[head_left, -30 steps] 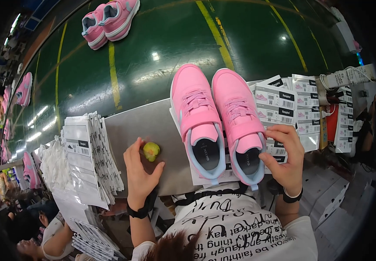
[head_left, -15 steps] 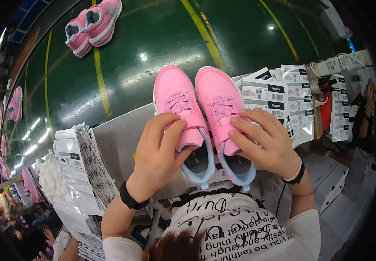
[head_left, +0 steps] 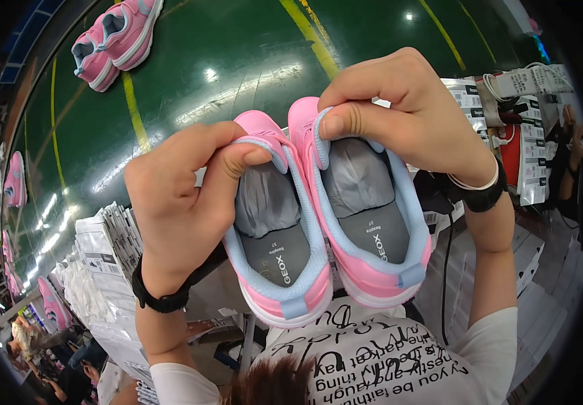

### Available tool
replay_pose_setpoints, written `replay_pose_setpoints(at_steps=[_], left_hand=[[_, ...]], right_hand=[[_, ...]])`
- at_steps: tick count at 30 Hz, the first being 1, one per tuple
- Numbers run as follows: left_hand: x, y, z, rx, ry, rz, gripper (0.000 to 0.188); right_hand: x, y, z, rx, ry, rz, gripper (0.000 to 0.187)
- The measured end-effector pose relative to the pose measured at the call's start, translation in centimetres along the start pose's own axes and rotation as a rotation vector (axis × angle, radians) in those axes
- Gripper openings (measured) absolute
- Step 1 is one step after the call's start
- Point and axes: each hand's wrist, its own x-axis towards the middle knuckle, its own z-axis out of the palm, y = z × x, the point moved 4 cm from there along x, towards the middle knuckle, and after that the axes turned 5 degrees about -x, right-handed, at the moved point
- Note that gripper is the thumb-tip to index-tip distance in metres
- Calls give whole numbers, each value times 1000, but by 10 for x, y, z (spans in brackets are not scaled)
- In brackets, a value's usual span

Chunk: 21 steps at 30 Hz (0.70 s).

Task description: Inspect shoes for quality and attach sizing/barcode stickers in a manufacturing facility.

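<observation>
Two pink sneakers with light blue lining are held up side by side close to me, heels toward my body. My left hand [head_left: 187, 192] pinches the tongue of the left sneaker [head_left: 274, 260] between thumb and fingers. The tongue of the right sneaker [head_left: 379, 233] is gripped the same way by my right hand [head_left: 406, 111]. Both openings face up, showing grey insoles. Crumpled thin paper [head_left: 268, 199] fills the front of the left sneaker, and similar paper [head_left: 355, 175] is inside the right one. My hands partly cover the toes.
Another pink pair [head_left: 116, 44] stands at the far left on the green, yellow-lined surface [head_left: 224, 61]. Stacked printed white sheets [head_left: 106, 250] lie at left beside white tissue paper [head_left: 78, 287]. More labelled sheets [head_left: 467, 101] and a power strip [head_left: 531, 81] are at right.
The sneakers have come nearer and tipped so their openings face me. My hands have shifted from the straps to the tongues, pulling them back; the paper inside now shows.
</observation>
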Motion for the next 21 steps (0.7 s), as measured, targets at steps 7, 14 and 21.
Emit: replay_pose_setpoints(at_steps=[7, 14, 21], left_hand=[[4, -5, 0, -133, -100, -189, 16], [-23, 2, -2, 119, -95, -106, 13], [-100, 27, 23, 179, -174, -87, 56]], right_hand=[[5, 3, 3, 160, -48, 165, 17], [-27, -4, 20, -346, 244, -349, 25], [-111, -22, 58, -510, 192, -302, 42]])
